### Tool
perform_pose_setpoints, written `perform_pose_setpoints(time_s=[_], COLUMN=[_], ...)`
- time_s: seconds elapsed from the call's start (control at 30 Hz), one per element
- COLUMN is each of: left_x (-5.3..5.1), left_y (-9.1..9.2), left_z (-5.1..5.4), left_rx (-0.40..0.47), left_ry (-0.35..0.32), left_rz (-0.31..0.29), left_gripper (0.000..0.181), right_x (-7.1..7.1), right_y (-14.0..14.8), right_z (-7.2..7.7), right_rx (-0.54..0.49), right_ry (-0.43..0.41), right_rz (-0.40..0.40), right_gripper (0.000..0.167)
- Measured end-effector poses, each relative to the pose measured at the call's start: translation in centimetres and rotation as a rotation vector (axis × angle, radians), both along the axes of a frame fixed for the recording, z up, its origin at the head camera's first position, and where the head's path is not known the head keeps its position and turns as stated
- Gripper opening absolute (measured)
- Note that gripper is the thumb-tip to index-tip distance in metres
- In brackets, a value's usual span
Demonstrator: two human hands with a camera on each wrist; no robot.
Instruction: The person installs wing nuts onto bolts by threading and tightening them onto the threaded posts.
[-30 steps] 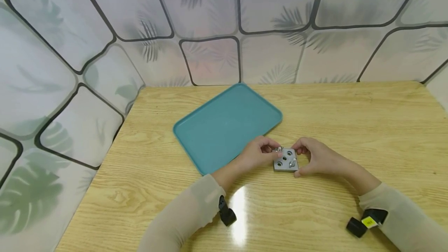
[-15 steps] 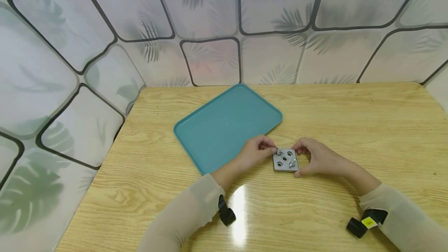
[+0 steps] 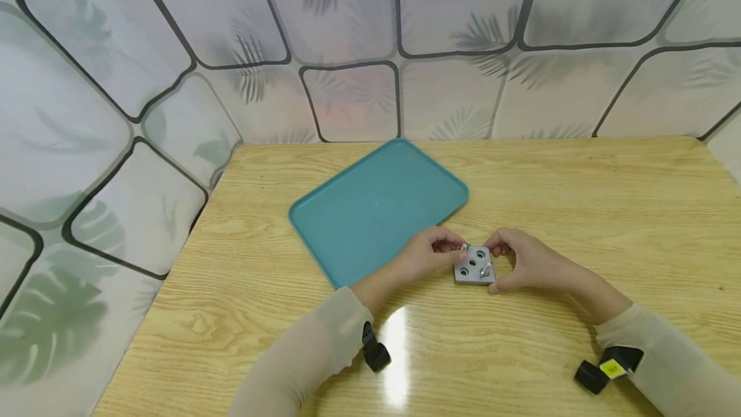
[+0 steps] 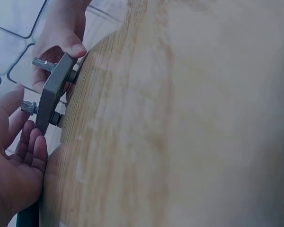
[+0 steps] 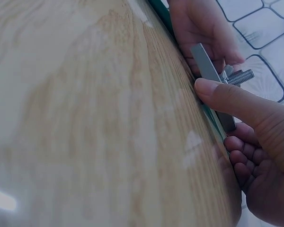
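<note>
A square grey metal plate with several round holes is held just in front of the tray. The right hand grips its right edge, thumb at the near corner and fingers at the far one. At the far left corner, the left hand pinches a small wing nut on a bolt, partly covered by the thumb. Another bolt with a wing nut stands at the near right corner. In the left wrist view, threaded bolt ends point one way and a dark bolt head shows beneath the plate.
A teal rectangular tray lies at an angle behind the left forearm. The wooden table meets a patterned curtain at the back and left. Each wrist carries a black camera.
Half a second ago the left thumb and fingers were drawn back left, baring the wing nut; now they are around it again. The right hand and plate have hardly moved.
</note>
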State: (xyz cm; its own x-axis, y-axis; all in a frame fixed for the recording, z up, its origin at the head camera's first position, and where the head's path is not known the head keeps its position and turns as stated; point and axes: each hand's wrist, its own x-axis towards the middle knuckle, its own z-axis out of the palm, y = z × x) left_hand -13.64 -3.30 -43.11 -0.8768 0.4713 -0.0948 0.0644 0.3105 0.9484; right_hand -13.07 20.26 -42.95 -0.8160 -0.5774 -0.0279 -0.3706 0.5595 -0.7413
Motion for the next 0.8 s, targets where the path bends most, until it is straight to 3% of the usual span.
perform_pose_setpoints(time_s=[0.23,0.53,0.63,0.8], left_x=[-0.17,-0.27,-0.25,-0.13], left_y=[0.03,0.06,0.08,0.09], left_z=[-0.46,-0.47,-0.35,-0.19], left_rx=[-0.009,-0.043,-0.048,-0.035], left_ry=[0.013,0.003,0.014,0.017], left_rz=[0.013,0.102,0.099,0.044], left_gripper=[0.02,0.012,0.015,0.02], right_x=[-0.04,-0.06,-0.05,-0.05], right_y=[0.02,0.09,0.05,0.03], right_z=[-0.19,-0.2,-0.1,-0.11], right_rx=[-0.003,0.001,-0.006,-0.006], right_ry=[0.01,0.028,0.022,0.018], right_rz=[0.002,0.005,0.004,0.006], right_gripper=[0.061,0.061,0.061,0.061])
